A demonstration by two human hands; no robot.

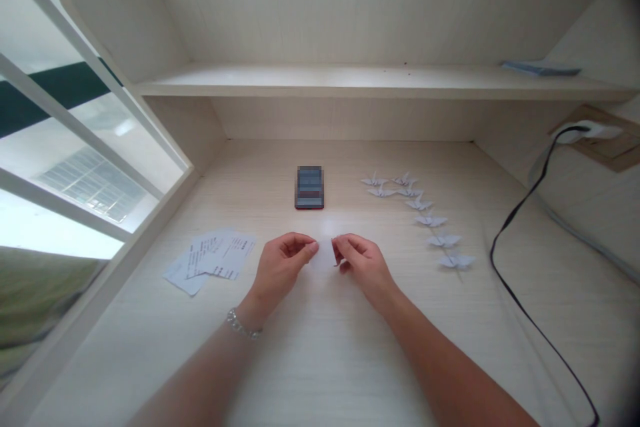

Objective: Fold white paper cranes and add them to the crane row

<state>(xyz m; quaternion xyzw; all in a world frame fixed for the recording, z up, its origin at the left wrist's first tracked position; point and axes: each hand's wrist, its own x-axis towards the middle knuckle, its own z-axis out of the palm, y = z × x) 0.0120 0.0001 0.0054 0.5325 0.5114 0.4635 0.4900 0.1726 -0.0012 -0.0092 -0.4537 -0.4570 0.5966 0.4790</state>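
A small sheet of white paper point(324, 256) is held over the middle of the desk, its outline washed out against the pale surface. My left hand point(286, 259) pinches its left side between thumb and fingers; a chain bracelet circles that wrist. The other side is gripped by my right hand point(364, 264), where an edge of the paper looks turned up near the fingertips. To the left lie several printed paper sheets point(233, 255), overlapping. Several folded paper cranes point(431, 221) stand in a curved row on the right.
A phone with a blurred screen point(309, 188) lies beyond my hands. A black cable point(515, 210) runs from the wall socket point(607, 137) down the right side. Behind is a shelf point(320, 80) with a flat bluish item point(543, 68); white rails point(55, 107) border the left.
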